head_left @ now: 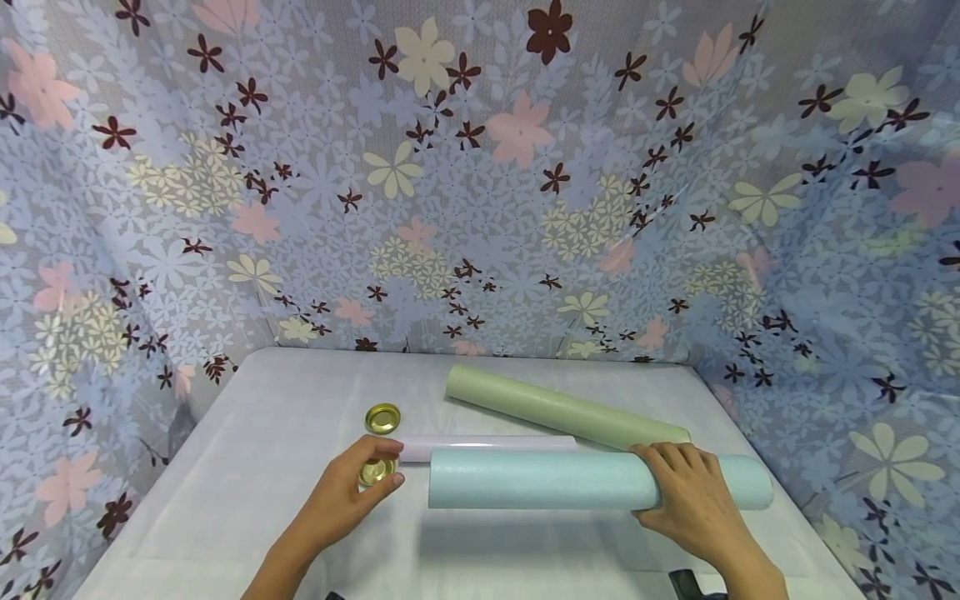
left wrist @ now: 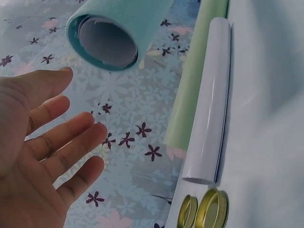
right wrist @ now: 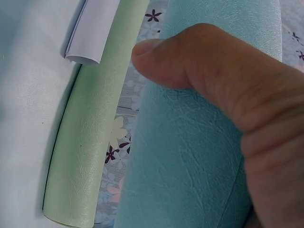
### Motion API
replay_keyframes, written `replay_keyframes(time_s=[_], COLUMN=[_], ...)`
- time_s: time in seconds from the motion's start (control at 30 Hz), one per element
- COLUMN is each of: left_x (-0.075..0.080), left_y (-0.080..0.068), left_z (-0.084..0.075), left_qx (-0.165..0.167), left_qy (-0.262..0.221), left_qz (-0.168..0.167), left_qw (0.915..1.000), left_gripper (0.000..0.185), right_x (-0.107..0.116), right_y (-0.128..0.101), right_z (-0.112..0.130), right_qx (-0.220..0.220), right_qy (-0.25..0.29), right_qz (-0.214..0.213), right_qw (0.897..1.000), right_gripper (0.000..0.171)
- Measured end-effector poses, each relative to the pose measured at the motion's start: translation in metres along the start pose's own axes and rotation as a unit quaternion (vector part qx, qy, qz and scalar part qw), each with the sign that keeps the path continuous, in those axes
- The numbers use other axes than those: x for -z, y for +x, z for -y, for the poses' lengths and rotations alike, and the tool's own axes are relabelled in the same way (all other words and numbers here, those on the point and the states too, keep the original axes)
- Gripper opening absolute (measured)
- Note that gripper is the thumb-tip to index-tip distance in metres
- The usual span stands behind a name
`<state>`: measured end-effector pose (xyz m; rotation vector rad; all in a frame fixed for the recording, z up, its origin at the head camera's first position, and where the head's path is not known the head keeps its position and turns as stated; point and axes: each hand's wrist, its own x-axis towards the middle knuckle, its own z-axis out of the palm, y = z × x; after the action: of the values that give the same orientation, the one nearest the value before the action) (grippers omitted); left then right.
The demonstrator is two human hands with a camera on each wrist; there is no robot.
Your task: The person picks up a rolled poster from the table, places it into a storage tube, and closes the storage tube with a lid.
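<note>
The right hand (head_left: 686, 492) curls its fingers round a blue roll (head_left: 540, 480), raised above the surface (head_left: 262, 467); the left hand (head_left: 347, 493), fingers spread wide, hovers near the roll's open end. Beyond lie a white roll (head_left: 487, 445), a green roll (head_left: 555, 406) and two gold lids (head_left: 383, 418)
</note>
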<state>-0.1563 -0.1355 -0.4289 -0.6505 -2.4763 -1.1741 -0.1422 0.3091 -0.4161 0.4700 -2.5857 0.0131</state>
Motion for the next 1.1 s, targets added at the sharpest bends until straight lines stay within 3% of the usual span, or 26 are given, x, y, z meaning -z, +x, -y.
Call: replay_keyframes(time_s=[0.6,0.97,1.1], left_x=[0.003,-0.003,-0.007], left_y=[0.003,0.003,0.004], left_z=[0.029,0.048,0.056], left_qx=[0.026,0.076,0.071], left_qy=[0.094,0.131,0.159], left_qz=[-0.025,0.024,0.034], left_qw=[0.995,0.9882,0.9841], left_gripper=[0.043,0.045,0.047], right_x=[0.0,0.001,0.001], right_y=[-0.004,-0.006,-0.007], right_z=[-0.002,-0.003,-0.003], right_qx=[-0.006,-0.003,-0.003], right_qy=[-0.006,-0.004,-0.003], right_qz=[0.009,0.003,0.004], right_qw=[1.0,1.0,1.0], right_gripper=[0.083,0.082,0.082])
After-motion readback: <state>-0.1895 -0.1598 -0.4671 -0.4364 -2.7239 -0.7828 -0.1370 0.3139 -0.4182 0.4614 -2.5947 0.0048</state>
